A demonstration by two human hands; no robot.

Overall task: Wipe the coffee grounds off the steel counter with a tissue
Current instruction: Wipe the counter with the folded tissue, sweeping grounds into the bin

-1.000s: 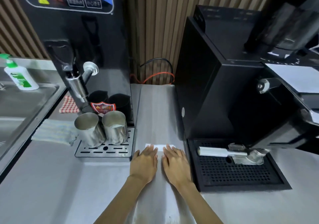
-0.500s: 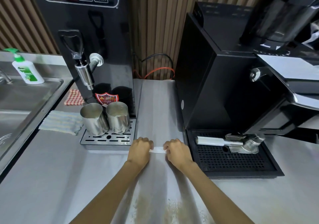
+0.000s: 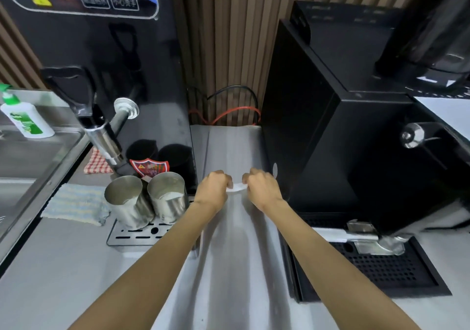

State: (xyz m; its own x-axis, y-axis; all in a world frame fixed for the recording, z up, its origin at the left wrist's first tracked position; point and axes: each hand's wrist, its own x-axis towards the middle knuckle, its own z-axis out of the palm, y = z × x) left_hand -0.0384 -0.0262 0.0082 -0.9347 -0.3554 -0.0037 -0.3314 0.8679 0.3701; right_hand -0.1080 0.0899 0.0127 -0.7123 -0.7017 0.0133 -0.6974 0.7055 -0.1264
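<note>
Tissue [image 3: 236, 187], long axis left-right, spans both grips just left of the black coffee machine [image 3: 318, 126]. Left hand [image 3: 215, 189] and right hand [image 3: 262, 189] each pinch one end, fingers curled, equally near.

Dim, soft, wide-angle warped; counter [image 3: 236, 266] glare

Bare counter [image 3: 236, 266] lane between dispenser [image 3: 101, 57] and machine [image 3: 330, 131].

Hands [image 3: 212, 189] slid tissue [image 3: 236, 187] fwd.
</note>
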